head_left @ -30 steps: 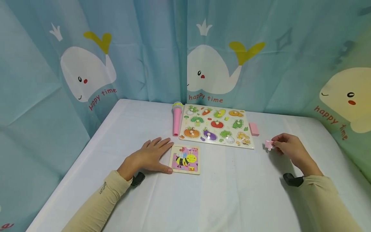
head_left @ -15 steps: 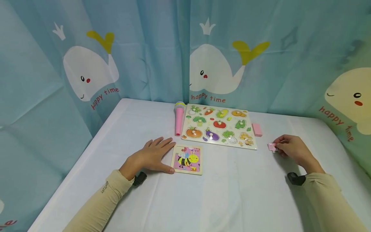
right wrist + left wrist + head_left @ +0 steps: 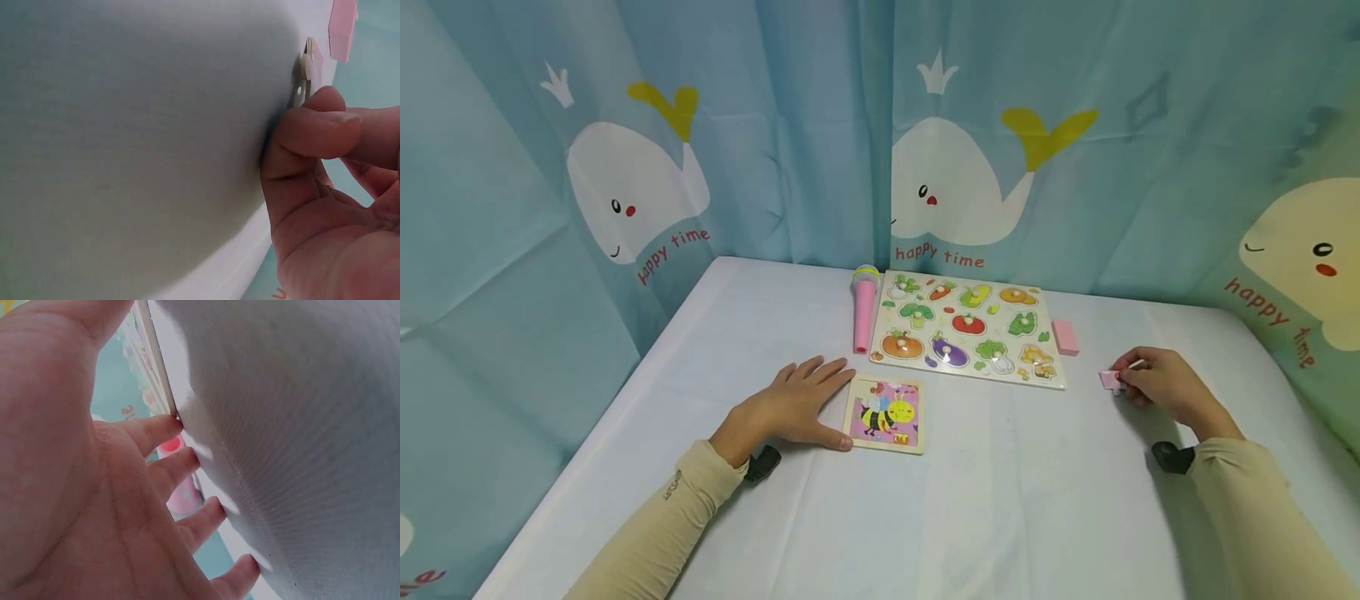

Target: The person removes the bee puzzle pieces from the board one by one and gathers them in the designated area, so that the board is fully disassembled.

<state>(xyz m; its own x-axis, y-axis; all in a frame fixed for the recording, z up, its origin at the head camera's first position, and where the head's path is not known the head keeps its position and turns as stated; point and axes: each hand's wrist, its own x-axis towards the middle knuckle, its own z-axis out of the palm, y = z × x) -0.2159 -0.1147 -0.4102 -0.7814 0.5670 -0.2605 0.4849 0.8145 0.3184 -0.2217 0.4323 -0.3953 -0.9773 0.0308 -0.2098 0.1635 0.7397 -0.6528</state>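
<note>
A pink jigsaw piece (image 3: 1108,380) is pinched between the thumb and fingers of my right hand (image 3: 1168,388), low over the right side of the table. The right wrist view shows the piece (image 3: 317,62) from its edge, poking out past the fingertips. Spread flat, my left hand (image 3: 793,408) rests on the tablecloth, its thumb and index finger at the left edge of a square bee puzzle (image 3: 886,415) in a pale wooden frame. In the left wrist view, the fingertips (image 3: 190,457) of that hand touch the white cloth.
Behind the bee puzzle lies a vegetable knob puzzle board (image 3: 966,333). A pink toy microphone (image 3: 863,312) lies along its left side, and a small pink block (image 3: 1065,337) sits by its right edge. A blue whale-print curtain (image 3: 805,150) surrounds the white table (image 3: 970,517).
My right hand has shifted slightly to the right with the jigsaw piece, which has turned a little in the fingers. The left hand stays in place, and the head view has moved slightly.
</note>
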